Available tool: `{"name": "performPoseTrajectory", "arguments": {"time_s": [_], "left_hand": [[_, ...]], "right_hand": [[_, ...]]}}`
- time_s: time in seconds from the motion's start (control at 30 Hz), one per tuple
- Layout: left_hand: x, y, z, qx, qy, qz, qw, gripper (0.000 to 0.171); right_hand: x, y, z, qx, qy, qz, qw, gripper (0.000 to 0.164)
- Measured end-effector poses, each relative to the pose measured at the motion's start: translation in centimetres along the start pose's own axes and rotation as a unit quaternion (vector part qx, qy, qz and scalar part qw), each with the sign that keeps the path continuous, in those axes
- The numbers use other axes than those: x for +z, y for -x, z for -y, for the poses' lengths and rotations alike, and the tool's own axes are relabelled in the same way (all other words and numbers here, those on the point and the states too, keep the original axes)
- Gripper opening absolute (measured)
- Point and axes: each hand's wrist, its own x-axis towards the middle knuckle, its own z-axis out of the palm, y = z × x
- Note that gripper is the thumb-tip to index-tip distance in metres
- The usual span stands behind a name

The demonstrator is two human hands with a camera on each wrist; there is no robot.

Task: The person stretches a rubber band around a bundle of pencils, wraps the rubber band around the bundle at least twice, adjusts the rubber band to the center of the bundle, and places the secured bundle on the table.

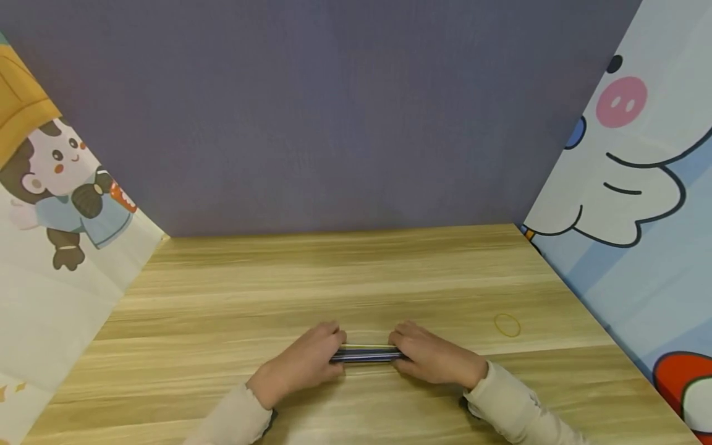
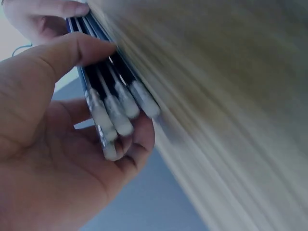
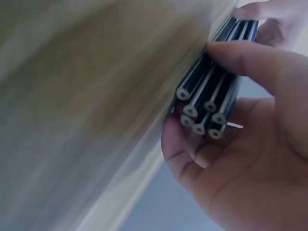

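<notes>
A bundle of several dark, light-striped pencils (image 1: 367,355) lies crosswise between both hands, close over the table. My left hand (image 1: 306,360) grips the left end, thumb on the near side and fingers behind. The left wrist view shows whitish erasers in metal sleeves (image 2: 126,107) at that end, sticking out unevenly. My right hand (image 1: 434,357) holds the other end the same way. In the right wrist view the flat, unsharpened pencil ends (image 3: 191,111) show round cores and sit in a loose cluster. The fingers hide parts of the bundle.
A thin yellow rubber band (image 1: 507,325) lies on the wood-grain table (image 1: 250,290), right of the right hand. A grey-purple panel (image 1: 334,123) rises along the back edge. Cartoon-printed panels flank the table on the left (image 1: 72,296) and right (image 1: 656,272).
</notes>
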Motion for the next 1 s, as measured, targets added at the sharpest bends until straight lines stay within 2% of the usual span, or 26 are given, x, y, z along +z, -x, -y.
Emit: {"name": "performPoseTrajectory", "arguments": {"time_s": [0.1, 0.2, 0.33, 0.43, 0.5, 0.57, 0.63, 0.7, 0.83, 0.93, 1.0], "left_hand": [[0.1, 0.0, -0.4, 0.016, 0.005, -0.006, 0.9998, 0.030], [0.0, 0.1, -0.6, 0.024, 0.011, -0.002, 0.9997, 0.027], [-0.1, 0.1, -0.6, 0.026, 0.026, 0.012, 0.9992, 0.017], [-0.3, 0.1, -0.7, 0.037, 0.057, 0.019, 0.9975, 0.013], [-0.4, 0.1, -0.9, 0.045, 0.098, 0.033, 0.9936, 0.014], [-0.5, -0.1, -1.1, 0.054, 0.158, 0.057, 0.9844, 0.013], [-0.4, -0.3, -1.3, 0.060, 0.229, 0.086, 0.9678, 0.011], [-0.3, -0.4, -1.6, 0.059, 0.310, 0.115, 0.9421, 0.009], [0.2, -0.4, -2.0, 0.057, 0.449, 0.156, 0.8777, 0.011], [0.7, -0.3, -2.5, 0.046, 0.517, 0.180, 0.8355, 0.015], [0.9, -0.3, -2.8, 0.044, 0.542, 0.194, 0.8166, 0.015]], "right_hand": [[0.3, -0.2, 0.5, -0.032, 0.026, -0.032, 0.999, 0.008], [0.4, -0.3, 0.7, -0.043, 0.021, -0.036, 0.998, 0.007], [-0.2, -0.4, 0.5, -0.021, -0.071, 0.006, 0.997, 0.004], [-0.9, -0.4, 0.2, -0.007, -0.161, 0.024, 0.987, 0.004], [-1.5, -0.4, 0.1, -0.004, -0.198, 0.016, 0.980, 0.006], [-2.1, -0.3, -0.1, 0.003, -0.234, 0.005, 0.972, 0.015], [-2.5, -0.2, -0.1, 0.017, -0.270, -0.008, 0.963, 0.026], [-2.7, -0.1, 0.0, 0.041, -0.315, -0.024, 0.948, 0.033], [-2.7, -0.6, 0.6, 0.075, -0.401, -0.095, 0.908, 0.034], [-2.4, -1.0, 1.2, 0.067, -0.439, -0.151, 0.883, 0.031], [-2.3, -1.0, 1.6, 0.059, -0.457, -0.169, 0.871, 0.027]]}}
